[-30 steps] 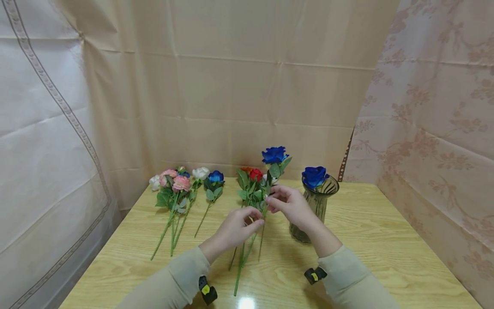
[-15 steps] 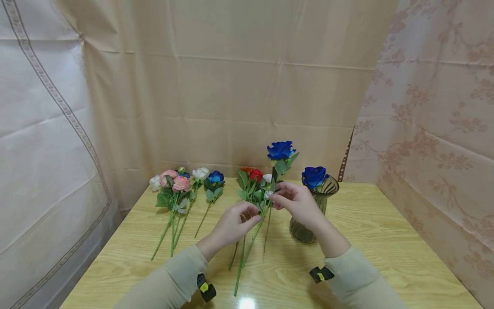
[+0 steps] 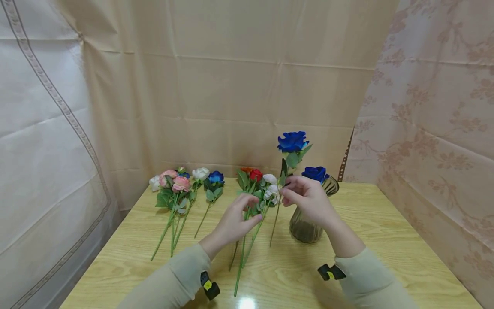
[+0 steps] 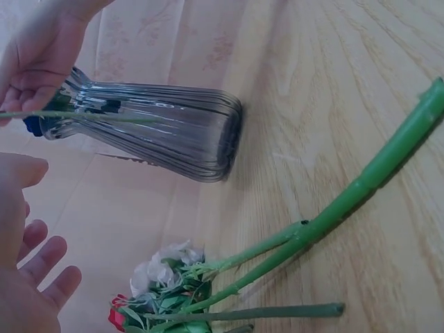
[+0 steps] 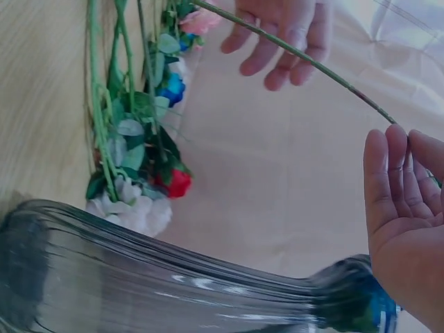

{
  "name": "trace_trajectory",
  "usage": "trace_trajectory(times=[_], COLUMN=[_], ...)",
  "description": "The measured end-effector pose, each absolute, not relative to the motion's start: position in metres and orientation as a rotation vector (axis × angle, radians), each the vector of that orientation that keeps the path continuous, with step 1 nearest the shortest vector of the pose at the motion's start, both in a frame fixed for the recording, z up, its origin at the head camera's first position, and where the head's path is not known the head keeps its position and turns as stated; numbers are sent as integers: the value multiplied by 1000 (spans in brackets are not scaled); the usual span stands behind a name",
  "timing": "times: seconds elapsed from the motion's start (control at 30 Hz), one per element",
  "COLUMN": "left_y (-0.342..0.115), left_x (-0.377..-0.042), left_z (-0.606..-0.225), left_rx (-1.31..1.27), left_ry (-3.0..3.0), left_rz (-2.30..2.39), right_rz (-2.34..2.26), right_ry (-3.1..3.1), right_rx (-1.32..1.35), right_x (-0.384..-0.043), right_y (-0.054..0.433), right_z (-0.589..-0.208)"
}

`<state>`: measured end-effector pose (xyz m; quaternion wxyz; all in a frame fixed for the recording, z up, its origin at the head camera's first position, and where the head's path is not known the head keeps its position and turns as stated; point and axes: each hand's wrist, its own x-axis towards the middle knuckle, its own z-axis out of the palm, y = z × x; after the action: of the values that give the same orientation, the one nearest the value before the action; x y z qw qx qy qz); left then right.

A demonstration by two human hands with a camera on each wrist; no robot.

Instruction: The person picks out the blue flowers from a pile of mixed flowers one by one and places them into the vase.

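Note:
My right hand [image 3: 308, 201] pinches the stem of a blue rose [image 3: 292, 142], held upright above the table just left of the vase. Its thin stem [image 5: 305, 59] crosses the right wrist view. The ribbed grey glass vase [image 3: 306, 229] stands on the table, partly behind my right hand, with another blue rose [image 3: 314, 173] at its mouth. My left hand [image 3: 235, 219] hovers over the middle flowers, fingers loosely curved and holding nothing. In the left wrist view the left hand's fingers [image 4: 45, 260] are apart with nothing between them. Beneath it lie a red rose [image 3: 256, 174] and white flowers [image 3: 272, 193].
On the left of the wooden table [image 3: 347, 266] lie several flowers: pink ones [image 3: 181, 183], a white one [image 3: 200, 173] and a short blue rose [image 3: 215, 177]. Green stems [image 3: 239, 274] point toward the front edge. Curtains [image 3: 231, 86] hang behind and at both sides.
My right hand has moved right and slightly up with the blue rose, toward the vase, uncovering the white flowers. My left hand has shifted slightly and stays near the middle bunch.

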<state>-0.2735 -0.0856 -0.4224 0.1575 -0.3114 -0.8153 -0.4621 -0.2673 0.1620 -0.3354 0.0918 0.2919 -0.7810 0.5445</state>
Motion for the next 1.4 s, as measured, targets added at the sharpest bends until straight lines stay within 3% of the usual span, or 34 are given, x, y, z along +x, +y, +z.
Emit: trace_trajectory(times=[0.33,1.4], left_y=[-80,-54], left_x=[-275,-285], left_z=[-419,-411], left_rx=[-876,-863], left_ry=[-2354,-2422], left_rz=[-1320,-1354], right_rz=[1613,2074], right_ry=[-2203,-1764], right_rx=[936,681], right_x=[-258,-264], right_y=[178,256], right_z=[-318,-283])
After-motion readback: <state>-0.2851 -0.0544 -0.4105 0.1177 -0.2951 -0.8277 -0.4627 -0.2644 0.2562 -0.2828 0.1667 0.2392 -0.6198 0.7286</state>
